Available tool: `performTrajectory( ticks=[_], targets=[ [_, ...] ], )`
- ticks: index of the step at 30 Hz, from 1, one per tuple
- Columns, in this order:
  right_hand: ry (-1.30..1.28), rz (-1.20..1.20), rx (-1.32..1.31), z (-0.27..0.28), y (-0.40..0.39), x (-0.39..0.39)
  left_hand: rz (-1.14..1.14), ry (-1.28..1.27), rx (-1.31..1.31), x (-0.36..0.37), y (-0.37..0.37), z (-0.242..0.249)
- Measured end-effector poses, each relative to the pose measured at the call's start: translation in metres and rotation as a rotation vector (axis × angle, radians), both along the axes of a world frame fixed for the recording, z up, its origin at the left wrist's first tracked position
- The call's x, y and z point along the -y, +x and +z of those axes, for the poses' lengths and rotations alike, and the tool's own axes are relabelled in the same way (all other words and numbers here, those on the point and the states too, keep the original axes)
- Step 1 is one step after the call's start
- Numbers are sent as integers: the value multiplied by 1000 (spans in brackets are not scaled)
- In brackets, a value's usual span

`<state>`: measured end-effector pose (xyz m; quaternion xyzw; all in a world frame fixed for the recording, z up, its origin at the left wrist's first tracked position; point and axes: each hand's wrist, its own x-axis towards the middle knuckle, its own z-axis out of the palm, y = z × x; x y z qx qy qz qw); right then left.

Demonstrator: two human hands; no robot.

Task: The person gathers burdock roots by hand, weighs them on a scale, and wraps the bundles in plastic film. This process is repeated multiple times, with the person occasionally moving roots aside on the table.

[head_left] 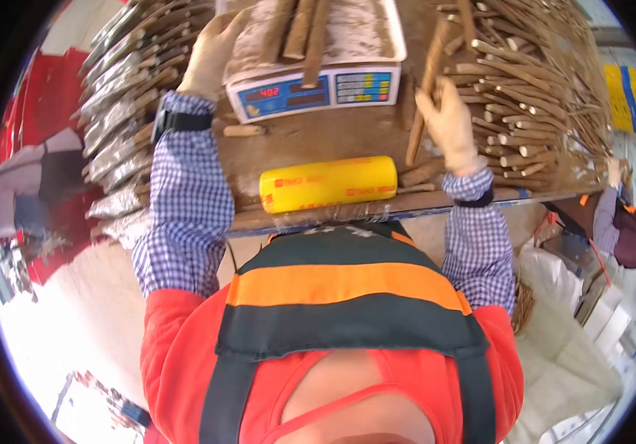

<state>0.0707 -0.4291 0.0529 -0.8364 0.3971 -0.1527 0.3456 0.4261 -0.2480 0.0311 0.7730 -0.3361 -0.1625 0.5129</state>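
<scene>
A digital scale (314, 95) stands at the back of the table, its red display lit at 402. Several long brown roots, like thin yams (301, 29), lie in its white, dirt-smeared tray (399, 41). At the tray's left edge is my left hand (211, 55), gloved, with fingers stretched toward the rim. To the right of the scale my right hand (450, 126), gloved too, pinches a long brown root (431, 63) that slants across the table. A yellow roll of cling film (329, 185) lies at the table's front edge, close before my body.
Film-wrapped bundles of roots (114, 126) are stacked at the left. A big pile of loose roots (532, 96) fills the right side. One short piece (244, 130) lies before the scale. Another person (628, 229) works at the far right.
</scene>
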Motion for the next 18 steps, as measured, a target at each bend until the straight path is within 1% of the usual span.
performTrajectory(
  ticks=[1,2,4,5,6,7,8,9,10,12,13,15,16,18],
  targets=[
    [-12,75,5,15,26,-1,30,37,-47,0,-16,13],
    [7,115,78,18,52,2,60,65,-92,3,-27,26],
    [-18,180,-8,-4,106,23,-70,19,0,5,-13,5],
    [-6,238,-78,-25,128,34,-87,21,14,6,-5,-10],
    [3,293,-146,-39,142,41,-55,71,43,4,-14,2],
    [10,226,-92,-29,149,39,-36,58,23,-7,-11,11],
    [18,153,-50,-20,143,42,-25,42,-8,-13,-10,15],
    [0,175,-12,-21,135,51,-38,-24,-52,-20,4,2],
    [13,140,-21,-16,126,54,-17,-27,-83,-27,8,5],
    [136,120,-81,1,113,53,48,-87,-206,-25,9,15],
    [133,130,-82,0,111,52,58,-90,-206,-21,9,15],
    [151,125,-72,-11,112,53,69,-39,-121,-7,10,17],
    [155,130,-72,-19,114,54,75,-34,-121,1,0,26],
    [-8,152,-18,-32,119,55,21,-66,-240,17,-20,41]
  ],
)
